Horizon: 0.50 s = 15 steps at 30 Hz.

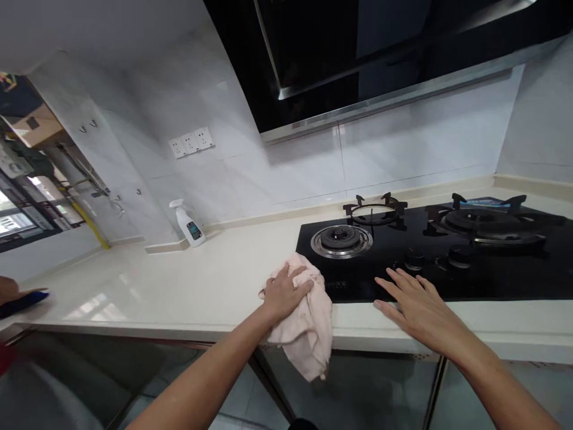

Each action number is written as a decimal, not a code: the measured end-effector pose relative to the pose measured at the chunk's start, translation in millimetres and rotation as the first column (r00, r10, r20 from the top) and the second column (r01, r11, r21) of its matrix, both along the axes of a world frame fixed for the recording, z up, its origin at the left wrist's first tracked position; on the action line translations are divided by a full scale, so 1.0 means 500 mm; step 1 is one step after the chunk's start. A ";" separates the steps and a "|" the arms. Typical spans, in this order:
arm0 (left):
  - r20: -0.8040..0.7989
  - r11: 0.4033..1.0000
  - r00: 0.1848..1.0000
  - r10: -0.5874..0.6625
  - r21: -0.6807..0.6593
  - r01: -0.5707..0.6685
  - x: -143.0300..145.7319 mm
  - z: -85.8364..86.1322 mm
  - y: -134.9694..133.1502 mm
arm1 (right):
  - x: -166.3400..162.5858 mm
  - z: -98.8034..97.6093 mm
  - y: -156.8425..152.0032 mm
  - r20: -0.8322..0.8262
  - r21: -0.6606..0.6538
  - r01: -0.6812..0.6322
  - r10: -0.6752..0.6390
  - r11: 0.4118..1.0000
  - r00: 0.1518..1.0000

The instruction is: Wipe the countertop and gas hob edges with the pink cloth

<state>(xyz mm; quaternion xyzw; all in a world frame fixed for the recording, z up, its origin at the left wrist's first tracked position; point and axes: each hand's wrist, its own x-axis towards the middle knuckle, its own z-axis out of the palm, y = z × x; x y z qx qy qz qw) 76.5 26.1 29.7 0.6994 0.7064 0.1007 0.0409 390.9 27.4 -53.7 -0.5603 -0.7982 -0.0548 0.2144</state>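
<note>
My left hand point(283, 292) grips a pale pink cloth point(308, 325) at the front edge of the cream countertop point(215, 280); part of the cloth hangs over the edge. My right hand point(414, 301) lies flat with fingers spread on the front edge of the black glass gas hob point(492, 269), just below its two knobs point(436, 258). The left burner point(341, 240) is bare, and its black pan support point(375, 212) is set behind it. The right burner point(490, 222) carries its pan support.
A white spray bottle point(190, 224) stands at the back of the counter by the wall. A black range hood point(380, 54) hangs above the hob. Sockets point(191, 142) are on the tiled wall. Another person's hand with a blue object point(20, 298) is at the far left.
</note>
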 end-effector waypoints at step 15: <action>-0.100 0.983 0.995 -0.007 0.182 0.025 0.225 -0.024 0.170 | -0.008 0.009 0.004 -0.053 0.023 0.005 -0.003 1.000 0.999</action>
